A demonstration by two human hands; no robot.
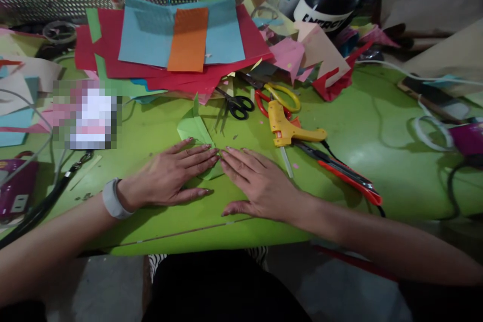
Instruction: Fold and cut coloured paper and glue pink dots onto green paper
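Note:
A folded piece of light green paper lies on the green table in front of me, with a narrow strip standing up at its far end. My left hand rests flat over the paper's near left part, fingers stretched out. From the other side my right hand lies flat, its fingertips meeting those of the left at the paper's near right part. Both palms face down, and the hands cover much of the paper's near half. Neither hand grips anything.
Beyond the paper lie black-handled scissors, yellow-and-red-handled scissors, a yellow glue gun and a red utility knife. Red sheets, blue sheets and an orange piece are stacked behind. A dark bottle stands back right.

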